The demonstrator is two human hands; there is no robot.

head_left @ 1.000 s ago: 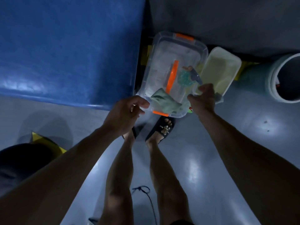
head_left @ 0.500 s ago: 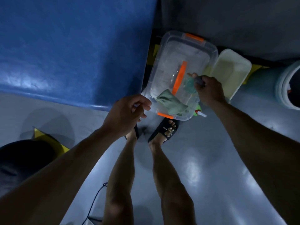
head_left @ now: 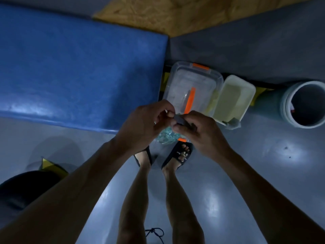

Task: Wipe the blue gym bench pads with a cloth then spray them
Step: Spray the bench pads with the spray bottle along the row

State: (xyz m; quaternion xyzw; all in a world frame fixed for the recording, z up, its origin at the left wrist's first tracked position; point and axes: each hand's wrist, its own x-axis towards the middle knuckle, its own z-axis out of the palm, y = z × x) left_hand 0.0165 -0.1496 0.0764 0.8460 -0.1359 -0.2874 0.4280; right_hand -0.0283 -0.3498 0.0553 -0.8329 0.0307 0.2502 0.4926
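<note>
Head view | both hands' fingers (head_left: 168, 115) pinch dark spray head (head_left: 180, 119) | clear bin (head_left: 193, 81) behind, blue pad (head_left: 79, 71) left

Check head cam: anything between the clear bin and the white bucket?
Yes. In the head view, a pale lid sits between the clear bin and the white bucket.

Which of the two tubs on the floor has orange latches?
The clear plastic bin beside the blue bench pad; an orange latch shows on its far rim. The cream tub right of it has none.
</note>
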